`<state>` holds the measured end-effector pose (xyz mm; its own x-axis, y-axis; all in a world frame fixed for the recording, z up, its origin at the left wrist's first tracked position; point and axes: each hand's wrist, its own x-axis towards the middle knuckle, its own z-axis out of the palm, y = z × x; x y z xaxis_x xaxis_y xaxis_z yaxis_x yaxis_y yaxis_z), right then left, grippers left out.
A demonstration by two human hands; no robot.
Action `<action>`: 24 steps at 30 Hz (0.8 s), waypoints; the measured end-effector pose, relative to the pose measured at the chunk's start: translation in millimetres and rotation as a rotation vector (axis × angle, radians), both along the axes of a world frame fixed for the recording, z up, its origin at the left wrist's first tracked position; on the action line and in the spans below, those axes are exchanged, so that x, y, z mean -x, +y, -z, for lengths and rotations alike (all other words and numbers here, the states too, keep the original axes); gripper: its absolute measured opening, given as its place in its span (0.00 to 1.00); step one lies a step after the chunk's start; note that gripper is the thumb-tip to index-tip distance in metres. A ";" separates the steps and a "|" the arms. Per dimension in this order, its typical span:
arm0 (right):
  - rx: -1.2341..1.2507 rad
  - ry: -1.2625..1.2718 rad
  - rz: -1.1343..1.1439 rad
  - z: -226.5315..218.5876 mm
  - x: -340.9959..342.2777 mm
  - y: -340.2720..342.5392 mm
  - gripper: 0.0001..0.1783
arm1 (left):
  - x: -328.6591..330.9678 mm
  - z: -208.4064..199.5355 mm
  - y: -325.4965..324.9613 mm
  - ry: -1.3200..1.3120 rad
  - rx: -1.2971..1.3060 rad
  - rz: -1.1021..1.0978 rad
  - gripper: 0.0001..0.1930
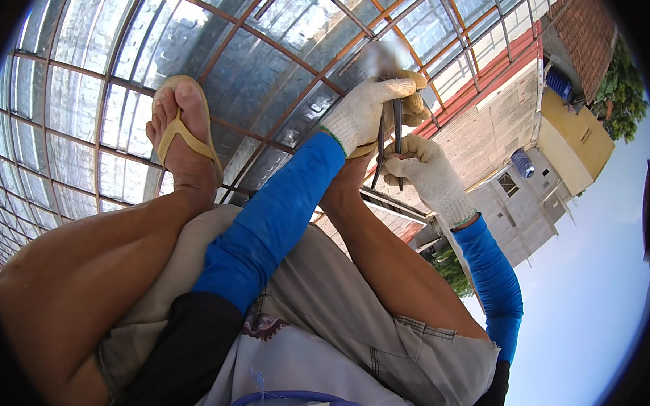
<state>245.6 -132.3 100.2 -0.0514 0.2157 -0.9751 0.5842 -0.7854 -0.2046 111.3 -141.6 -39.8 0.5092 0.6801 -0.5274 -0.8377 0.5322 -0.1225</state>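
Observation:
Both my hands wear off-white knit gloves. My left hand [376, 107] is closed around the upper part of a dark pair of pincers [398, 130], over the steel bar mesh [322, 78]. Two slim handles stick out below that glove, slightly apart. My right hand [429, 175] has its fingers curled in on the lower end of one handle. A blurred patch just above the left glove hides the tool's jaws and any wire there.
Ribbed shiny metal sheeting [250, 84] lies under the rusty mesh. My left foot, in a yellow flip-flop [190, 146], stands on it; my right foot is mostly behind the left glove. Past a red edge [464, 100] are lower buildings [524, 201] and trees [623, 93].

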 end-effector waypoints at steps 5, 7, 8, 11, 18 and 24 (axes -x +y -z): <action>-0.140 -0.089 -0.116 -4.0 -2.5 4.8 0.10 | -1.2 10.7 -0.2 -0.086 -0.046 -0.086 0.19; -0.146 -0.080 -0.135 -4.6 -9.6 4.8 0.10 | -0.3 8.6 0.1 -0.062 -0.039 -0.063 0.19; -0.149 -0.073 -0.149 -4.6 -12.6 5.9 0.10 | 0.9 7.6 0.9 -0.047 -0.034 -0.057 0.19; -0.073 -0.101 0.035 -16.6 1.3 8.5 0.12 | 0.0 8.0 1.9 -0.074 -0.045 -0.075 0.18; -0.100 -0.103 0.061 -17.1 2.3 7.7 0.14 | 0.2 -1.1 12.1 -0.045 0.015 -0.071 0.16; -0.142 -0.166 0.001 -25.7 15.8 21.1 0.12 | -0.8 -10.7 20.4 -0.100 0.102 -0.130 0.17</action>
<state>229.8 -111.3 125.9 0.1077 0.3512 -0.9301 0.6182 -0.7563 -0.2140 112.1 -121.1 -29.2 0.4736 0.6891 -0.5485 -0.8797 0.4003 -0.2566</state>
